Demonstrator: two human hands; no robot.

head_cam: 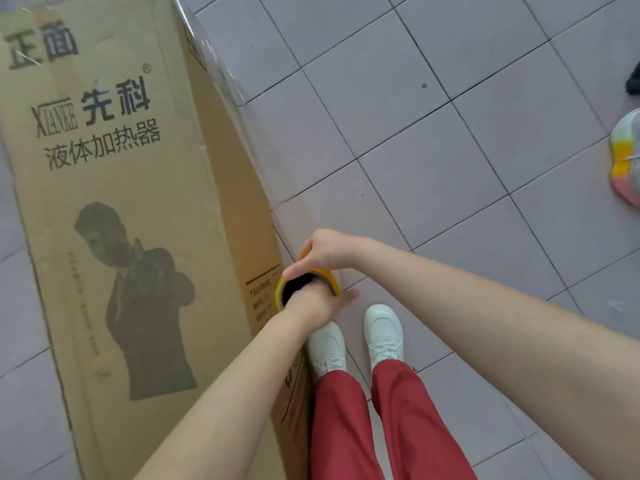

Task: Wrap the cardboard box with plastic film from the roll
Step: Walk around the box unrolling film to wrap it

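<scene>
A tall brown cardboard box [114, 209] with black print and a printed figure fills the left of the head view, standing on the tiled floor. Clear plastic film [221, 67] runs along its right edge from the top down toward the roll. The film roll [327, 277], with a yellow-rimmed core seen end-on, is held upright against the box's right side. My left hand [311, 306] reaches into the open core from below, fingers inside. My right hand [329, 251] grips the roll's top rim from the far side.
Grey tiled floor [433, 150] spreads to the right. My white shoes [353, 337] and red trousers stand beside the box. Another person's colourful shoe [627, 157] is at the right edge, with a dark shoe above it.
</scene>
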